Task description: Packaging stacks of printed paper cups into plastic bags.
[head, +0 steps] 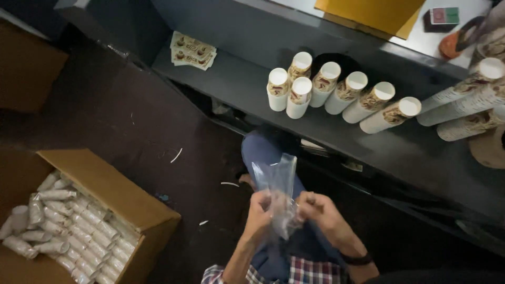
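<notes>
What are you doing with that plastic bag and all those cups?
A seated person holds a clear plastic bag up in both hands, the left hand and right hand pinching it near its lower part. On the dark shelf ahead, stacks of paper cups lie in a row. To the left, an open cardboard box holds many bagged cup stacks.
</notes>
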